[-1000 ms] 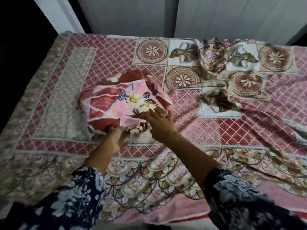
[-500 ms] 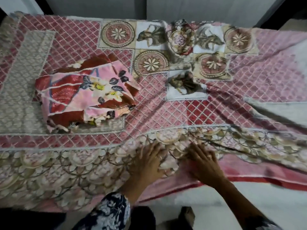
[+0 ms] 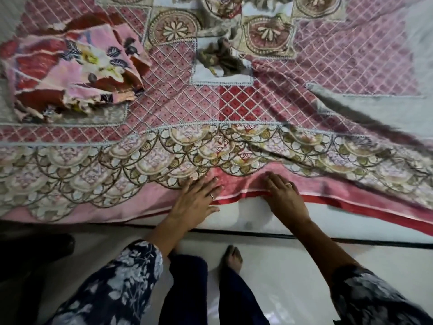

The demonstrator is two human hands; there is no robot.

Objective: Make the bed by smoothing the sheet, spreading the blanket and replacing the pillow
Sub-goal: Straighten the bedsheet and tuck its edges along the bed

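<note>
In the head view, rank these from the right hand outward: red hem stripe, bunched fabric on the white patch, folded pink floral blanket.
From the right hand:
1. Red hem stripe, under its palm, at the near edge.
2. Bunched fabric, farther up, centre.
3. Folded pink floral blanket, far left.

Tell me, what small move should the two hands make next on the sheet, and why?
Probably slide both flat hands apart along the near edge. The left hand and right hand rest on the pink patterned sheet with red border, which is bunched between them, with diagonal creases toward the right.
</note>
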